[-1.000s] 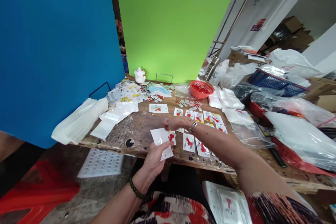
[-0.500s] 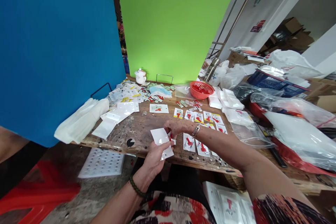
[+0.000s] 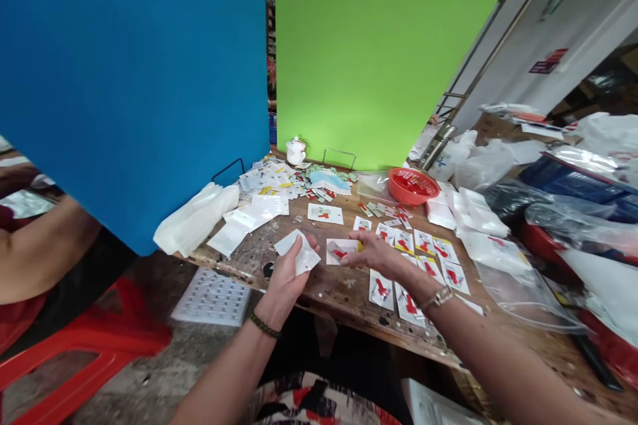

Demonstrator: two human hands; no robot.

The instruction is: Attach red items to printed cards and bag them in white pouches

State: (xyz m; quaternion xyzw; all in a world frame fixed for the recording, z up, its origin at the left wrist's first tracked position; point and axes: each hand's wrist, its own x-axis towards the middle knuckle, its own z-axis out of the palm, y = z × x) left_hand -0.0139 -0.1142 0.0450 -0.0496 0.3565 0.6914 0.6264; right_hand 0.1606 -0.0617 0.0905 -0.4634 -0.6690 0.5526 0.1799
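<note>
Near the table's front edge, my left hand (image 3: 294,265) is closed on a white card (image 3: 305,259), thumb on top. To its right, my right hand (image 3: 371,251) has its fingers closed on the right end of a small packet (image 3: 339,252) with a red piece in it. The two hands are apart. Right of my right hand lie rows of cards with red pieces (image 3: 381,289), some with yellow edges. Behind the hands rests a single card with a red and green print (image 3: 325,214). Small red and green tags (image 3: 393,211) lie farther back.
A red basket (image 3: 413,187), a white lidded cup (image 3: 296,151) and a heap of packets (image 3: 269,176) stand at the back. Left are white sleeves (image 3: 197,219); right are plastic bags (image 3: 486,166). Blue (image 3: 139,80) and green (image 3: 373,66) panels rise behind. Another person's arm shows far left.
My right hand has moved away from my left, with the packet in its fingers. The view has turned left, so the table sits farther right.
</note>
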